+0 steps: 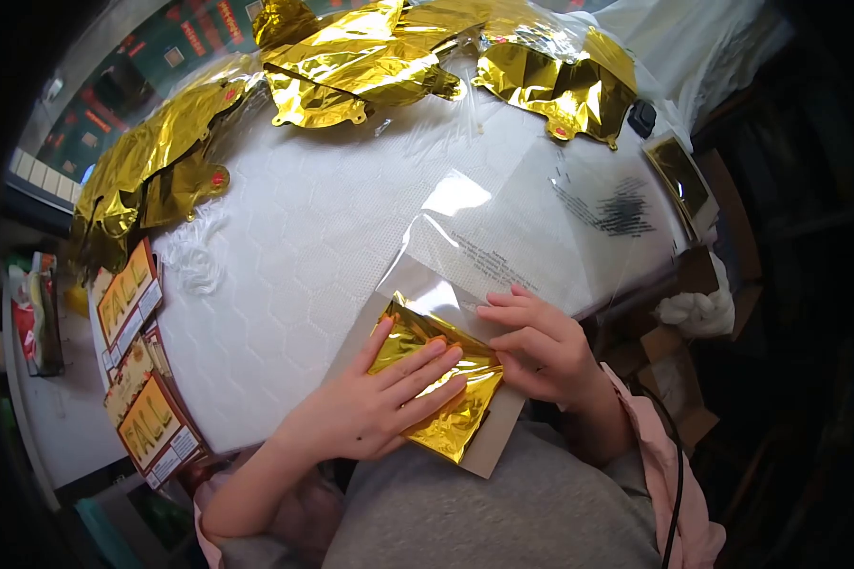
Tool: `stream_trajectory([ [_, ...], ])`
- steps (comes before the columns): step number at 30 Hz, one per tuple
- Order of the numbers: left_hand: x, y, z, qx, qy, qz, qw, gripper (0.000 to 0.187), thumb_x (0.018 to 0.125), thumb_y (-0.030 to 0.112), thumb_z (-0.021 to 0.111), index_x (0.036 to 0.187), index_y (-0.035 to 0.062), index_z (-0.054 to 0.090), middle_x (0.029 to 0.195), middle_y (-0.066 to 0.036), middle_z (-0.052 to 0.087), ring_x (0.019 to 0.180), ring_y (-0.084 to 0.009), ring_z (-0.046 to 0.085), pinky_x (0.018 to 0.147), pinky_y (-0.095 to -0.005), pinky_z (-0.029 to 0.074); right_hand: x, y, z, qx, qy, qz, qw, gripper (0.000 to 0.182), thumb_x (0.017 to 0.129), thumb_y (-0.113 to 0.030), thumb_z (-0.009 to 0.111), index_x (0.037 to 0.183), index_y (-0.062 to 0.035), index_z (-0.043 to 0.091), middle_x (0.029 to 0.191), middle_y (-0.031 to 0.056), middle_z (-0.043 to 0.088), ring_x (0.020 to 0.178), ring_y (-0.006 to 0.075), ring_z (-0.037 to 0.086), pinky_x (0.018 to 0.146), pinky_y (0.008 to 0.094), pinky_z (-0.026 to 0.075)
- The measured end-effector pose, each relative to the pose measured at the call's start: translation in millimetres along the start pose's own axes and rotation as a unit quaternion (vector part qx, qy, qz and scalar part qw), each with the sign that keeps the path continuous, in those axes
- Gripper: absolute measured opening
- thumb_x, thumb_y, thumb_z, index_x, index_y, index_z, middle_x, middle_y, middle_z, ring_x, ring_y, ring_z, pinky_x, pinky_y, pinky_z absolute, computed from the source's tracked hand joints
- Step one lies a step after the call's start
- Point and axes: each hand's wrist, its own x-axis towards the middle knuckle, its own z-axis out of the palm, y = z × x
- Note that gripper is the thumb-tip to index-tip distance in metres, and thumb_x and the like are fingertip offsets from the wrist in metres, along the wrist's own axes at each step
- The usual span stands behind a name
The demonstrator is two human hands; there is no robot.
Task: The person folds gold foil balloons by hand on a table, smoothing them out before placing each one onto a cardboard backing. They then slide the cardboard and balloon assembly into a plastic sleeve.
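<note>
A folded gold foil sheet (pixel 455 417) lies on a grey-brown card (pixel 495 438) at the table's near edge, tilted toward my lap. My left hand (pixel 399 394) rests flat on the foil with its fingers spread. At the foil's right corner is my right hand (pixel 541 346), its fingers apart and slightly bent; the thumb side is by the foil's edge, and whether it touches is hard to tell. A clear plastic bag (pixel 493 256) with printed text extends beyond the foil, under and past my hands.
Gold foil balloons (pixel 351 66) line the far edge, with more foil (pixel 152 161) at the left. Printed FALL cards (pixel 152 422) stack at the left edge beside white string (pixel 194 251). At right are a small black object (pixel 641 119), an open box (pixel 678 175) and crumpled white material (pixel 697 308).
</note>
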Motion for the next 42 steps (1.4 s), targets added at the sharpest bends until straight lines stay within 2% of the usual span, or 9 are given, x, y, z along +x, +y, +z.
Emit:
stream_trajectory([
  [6, 6.8, -0.9, 1.5, 0.055, -0.005, -0.016, 0.998, 0.069, 0.095, 0.034, 0.064, 0.159, 0.0176, 0.047, 0.169, -0.009, 0.04, 0.158, -0.0243, 0.034, 0.129, -0.0672, 0.011, 0.6, 1.8, 8.1, 0.004, -0.038, -0.033, 0.999, 0.02, 0.08, -0.001, 0.08, 0.098, -0.0027, 0.07, 0.125, 0.0166, 0.073, 0.121, 0.0331, 0.07, 0.111, 0.0502, 0.051],
  [12, 11.2, -4.7, -6.3, 0.097, -0.034, -0.029, 0.994, 0.066, 0.099, 0.034, 0.057, 0.162, 0.0194, 0.044, 0.172, -0.005, 0.035, 0.161, -0.0218, 0.026, 0.131, -0.0617, 0.009, 6.5, 3.3, 9.9, 0.041, 0.0, -0.004, 0.999, 0.035, 0.085, 0.003, 0.079, 0.119, 0.0, 0.071, 0.121, 0.0168, 0.074, 0.114, 0.0338, 0.072, 0.101, 0.0426, 0.058],
  [16, 3.7, -1.2, -5.0, 0.05, 0.004, -0.04, 0.998, 0.075, 0.096, 0.033, 0.062, 0.166, 0.0295, 0.034, 0.176, -0.001, 0.026, 0.161, -0.02, 0.025, 0.133, -0.0567, 0.009, 5.0, 3.4, 11.0, 0.0, 0.01, -0.02, 1.0, 0.037, 0.084, 0.002, 0.079, 0.119, -0.0005, 0.072, 0.119, 0.0148, 0.075, 0.113, 0.0334, 0.073, 0.099, 0.0432, 0.059],
  [18, -1.9, 3.0, -2.4, 0.099, 0.074, 0.003, 0.992, 0.072, 0.094, 0.034, 0.069, 0.161, 0.0362, 0.042, 0.168, 0.003, 0.038, 0.15, -0.0164, 0.039, 0.129, -0.0484, 0.028, 4.5, 3.5, 11.1, -0.002, 0.014, -0.019, 1.0, 0.037, 0.083, 0.002, 0.079, 0.119, -0.0007, 0.072, 0.119, 0.014, 0.075, 0.112, 0.0332, 0.073, 0.099, 0.0432, 0.059],
  [20, -10.3, 0.0, 5.3, 0.227, 0.176, 0.127, 0.949, 0.055, 0.093, 0.026, 0.071, 0.146, 0.0263, 0.06, 0.151, 0.001, 0.056, 0.128, -0.0124, 0.056, 0.112, -0.0351, 0.048, 3.2, 4.6, 13.2, -0.022, 0.019, -0.029, 0.999, 0.035, 0.083, 0.0, 0.079, 0.117, -0.0004, 0.073, 0.12, 0.0135, 0.075, 0.112, 0.0327, 0.073, 0.099, 0.043, 0.059],
  [21, -14.1, 4.1, 6.8, 0.226, 0.173, 0.131, 0.95, 0.055, 0.093, 0.026, 0.071, 0.146, 0.0263, 0.06, 0.151, 0.001, 0.056, 0.128, -0.0124, 0.056, 0.112, -0.0351, 0.048, 3.3, 5.1, 13.8, -0.022, 0.022, -0.025, 0.999, 0.035, 0.083, 0.0, 0.079, 0.117, -0.0004, 0.073, 0.12, 0.0135, 0.075, 0.112, 0.0327, 0.073, 0.099, 0.043, 0.059],
  [23, -20.1, 12.0, 7.7, 0.203, 0.171, 0.114, 0.957, 0.034, 0.091, 0.018, 0.072, 0.124, 0.0154, 0.074, 0.129, 0.001, 0.067, 0.102, -0.0091, 0.064, 0.087, -0.025, 0.055, 3.1, 5.1, 14.6, -0.05, 0.036, -0.037, 0.997, 0.033, 0.082, 0.0, 0.08, 0.115, -0.0012, 0.075, 0.112, 0.0113, 0.074, 0.106, 0.0307, 0.073, 0.095, 0.0433, 0.06],
  [29, -18.0, 14.1, 14.9, 0.203, 0.182, 0.085, 0.958, 0.026, 0.088, 0.014, 0.074, 0.113, 0.0103, 0.078, 0.12, 0.0, 0.071, 0.088, -0.0096, 0.064, 0.073, -0.0259, 0.053, 1.1, 5.7, 17.4, -0.112, 0.069, -0.023, 0.991, 0.035, 0.077, -0.002, 0.083, 0.111, -0.0041, 0.077, 0.094, 0.005, 0.067, 0.084, 0.0247, 0.067, 0.074, 0.0395, 0.054],
  [42, -5.3, 14.4, 19.0, 0.217, 0.245, 0.034, 0.944, 0.025, 0.084, 0.012, 0.072, 0.107, 0.0124, 0.082, 0.11, 0.0, 0.077, 0.088, -0.0118, 0.068, 0.081, -0.0279, 0.059, 13.1, 4.9, 19.4, -0.137, 0.109, 0.049, 0.983, 0.019, 0.082, -0.005, 0.083, 0.099, -0.0041, 0.076, 0.086, 0.0073, 0.068, 0.078, 0.0275, 0.066, 0.069, 0.0389, 0.053],
])
